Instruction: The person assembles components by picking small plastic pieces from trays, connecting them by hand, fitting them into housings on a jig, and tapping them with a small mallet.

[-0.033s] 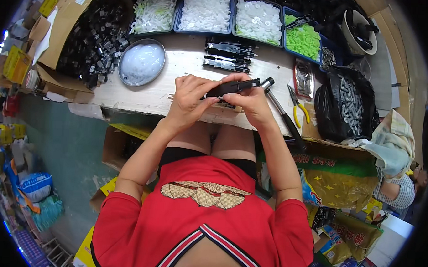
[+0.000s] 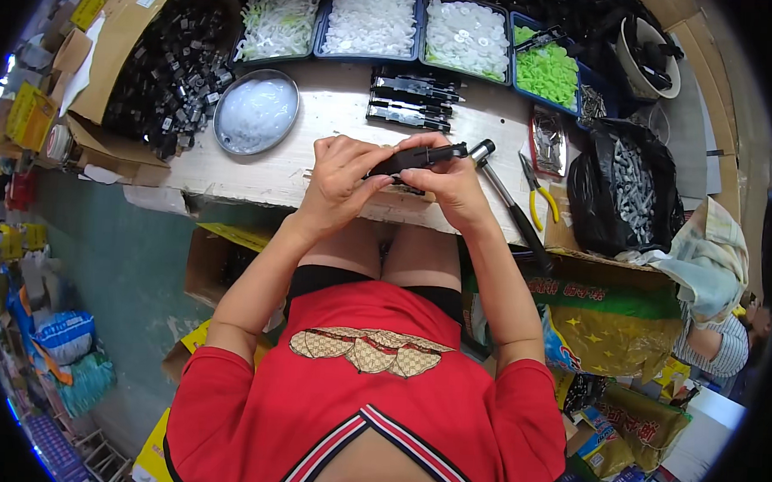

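Note:
Between my two hands, over the bench's front edge, is a long black plastic part (image 2: 409, 160) that I cannot name more closely. My left hand (image 2: 341, 177) grips its left end, thumb pressed along the near side. Around its right end are the fingers and thumb of my right hand (image 2: 454, 184). My fingers hide much of the part. A hammer (image 2: 515, 205) with a bright head and black handle lies just right of my right hand. Beyond my hands, several black-and-metal assemblies (image 2: 412, 102) lie in a stack on the bench.
A round metal dish (image 2: 255, 113) of whitish grease stands left, beside a carton of black parts (image 2: 165, 81). Trays of white pieces (image 2: 370, 22) and green pieces (image 2: 546, 74) line the back. Yellow-handled pliers (image 2: 540, 194) and a black bag of metal pins (image 2: 634, 187) are at right.

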Demonstrator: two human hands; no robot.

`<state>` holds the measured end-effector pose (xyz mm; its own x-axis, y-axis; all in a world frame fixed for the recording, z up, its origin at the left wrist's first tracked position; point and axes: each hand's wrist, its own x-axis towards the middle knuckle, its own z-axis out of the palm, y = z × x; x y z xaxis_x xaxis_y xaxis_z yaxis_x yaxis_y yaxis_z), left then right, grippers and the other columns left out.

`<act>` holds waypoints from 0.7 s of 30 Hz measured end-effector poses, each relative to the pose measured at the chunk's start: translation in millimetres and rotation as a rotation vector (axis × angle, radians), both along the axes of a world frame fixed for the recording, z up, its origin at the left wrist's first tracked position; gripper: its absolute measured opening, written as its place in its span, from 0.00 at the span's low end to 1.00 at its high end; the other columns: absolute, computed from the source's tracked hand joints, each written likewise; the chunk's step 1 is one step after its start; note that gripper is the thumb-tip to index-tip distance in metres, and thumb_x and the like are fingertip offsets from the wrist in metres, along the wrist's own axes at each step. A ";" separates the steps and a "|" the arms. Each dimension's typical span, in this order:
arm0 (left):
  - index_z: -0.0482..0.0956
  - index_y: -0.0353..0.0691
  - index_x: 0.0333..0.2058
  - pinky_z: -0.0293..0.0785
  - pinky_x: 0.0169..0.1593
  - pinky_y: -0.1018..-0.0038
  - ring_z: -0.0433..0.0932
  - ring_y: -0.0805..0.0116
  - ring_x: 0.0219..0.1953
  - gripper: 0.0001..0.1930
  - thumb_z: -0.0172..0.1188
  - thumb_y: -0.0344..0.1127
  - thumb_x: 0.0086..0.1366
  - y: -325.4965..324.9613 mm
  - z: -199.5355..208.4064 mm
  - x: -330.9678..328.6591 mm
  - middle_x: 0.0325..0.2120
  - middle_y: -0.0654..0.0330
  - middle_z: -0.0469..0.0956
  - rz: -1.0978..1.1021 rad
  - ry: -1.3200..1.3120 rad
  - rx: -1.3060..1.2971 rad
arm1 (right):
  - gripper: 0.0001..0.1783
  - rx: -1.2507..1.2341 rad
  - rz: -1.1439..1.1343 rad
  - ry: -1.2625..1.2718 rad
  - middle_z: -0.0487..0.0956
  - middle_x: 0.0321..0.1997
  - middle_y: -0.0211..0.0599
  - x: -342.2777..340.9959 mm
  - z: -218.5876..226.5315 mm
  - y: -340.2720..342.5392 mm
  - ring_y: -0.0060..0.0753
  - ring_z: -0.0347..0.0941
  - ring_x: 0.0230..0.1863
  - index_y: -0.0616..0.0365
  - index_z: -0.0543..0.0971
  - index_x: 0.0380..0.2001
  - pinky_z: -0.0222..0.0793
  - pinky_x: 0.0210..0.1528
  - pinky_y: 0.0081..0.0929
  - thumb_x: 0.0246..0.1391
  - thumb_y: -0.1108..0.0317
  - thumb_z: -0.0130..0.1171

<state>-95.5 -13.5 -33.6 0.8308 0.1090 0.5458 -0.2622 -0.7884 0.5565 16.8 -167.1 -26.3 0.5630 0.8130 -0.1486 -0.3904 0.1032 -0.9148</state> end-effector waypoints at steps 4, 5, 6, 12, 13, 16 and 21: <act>0.75 0.40 0.40 0.56 0.44 0.69 0.70 0.64 0.37 0.18 0.63 0.32 0.48 13.2 -3.0 -8.7 0.33 0.61 0.74 0.002 0.012 0.089 | 0.18 -0.101 -0.073 -0.181 0.74 0.39 0.28 1.8 -0.1 -10.1 0.17 0.69 0.38 0.57 0.72 0.42 0.64 0.42 0.15 0.45 0.73 0.60; 0.75 0.40 0.40 0.56 0.44 0.69 0.70 0.64 0.36 0.18 0.63 0.31 0.47 17.9 -2.9 -10.4 0.32 0.61 0.74 -0.010 0.022 0.115 | 0.17 -0.082 -0.130 -0.190 0.74 0.40 0.29 4.8 -1.0 -15.1 0.18 0.69 0.39 0.58 0.73 0.42 0.64 0.42 0.16 0.45 0.73 0.60; 0.75 0.40 0.39 0.56 0.43 0.68 0.70 0.64 0.36 0.17 0.63 0.31 0.47 21.7 -2.9 -11.2 0.32 0.61 0.73 -0.023 0.033 0.140 | 0.17 -0.064 -0.187 -0.199 0.75 0.41 0.29 8.3 -2.1 -20.6 0.18 0.69 0.39 0.58 0.73 0.42 0.64 0.43 0.17 0.46 0.73 0.59; 0.74 0.42 0.38 0.57 0.44 0.67 0.69 0.65 0.38 0.18 0.63 0.28 0.44 29.5 -6.1 -5.3 0.34 0.63 0.73 -0.108 0.116 0.335 | 0.15 -0.128 -0.287 -0.207 0.75 0.39 0.29 17.4 -9.4 -50.7 0.19 0.69 0.39 0.59 0.73 0.41 0.63 0.42 0.17 0.48 0.71 0.59; 0.74 0.43 0.37 0.57 0.45 0.67 0.69 0.65 0.38 0.18 0.63 0.28 0.43 30.1 -7.3 -4.8 0.35 0.64 0.73 -0.112 0.130 0.383 | 0.14 -0.135 -0.285 -0.200 0.74 0.37 0.28 17.6 -10.3 -53.6 0.18 0.68 0.39 0.59 0.73 0.40 0.63 0.43 0.16 0.48 0.71 0.60; 0.74 0.43 0.37 0.57 0.45 0.67 0.68 0.65 0.38 0.18 0.63 0.28 0.43 31.6 -8.5 -2.7 0.35 0.64 0.73 -0.123 0.155 0.414 | 0.13 -0.176 -0.305 -0.219 0.75 0.35 0.26 17.2 -11.9 -60.0 0.16 0.67 0.36 0.59 0.74 0.38 0.63 0.40 0.15 0.48 0.70 0.60; 0.76 0.45 0.36 0.56 0.45 0.67 0.68 0.66 0.38 0.14 0.59 0.27 0.47 31.8 -5.5 -1.1 0.33 0.64 0.72 -0.154 0.203 0.339 | 0.11 -0.193 -0.303 -0.278 0.75 0.35 0.27 16.6 -17.2 -64.4 0.16 0.68 0.34 0.60 0.75 0.37 0.62 0.37 0.15 0.50 0.69 0.59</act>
<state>-96.7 18.3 -39.1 0.9177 -0.1825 0.3528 -0.3032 -0.8957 0.3252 33.4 -231.4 -43.5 0.8113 0.5775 -0.0904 -0.1053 -0.0077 -0.9944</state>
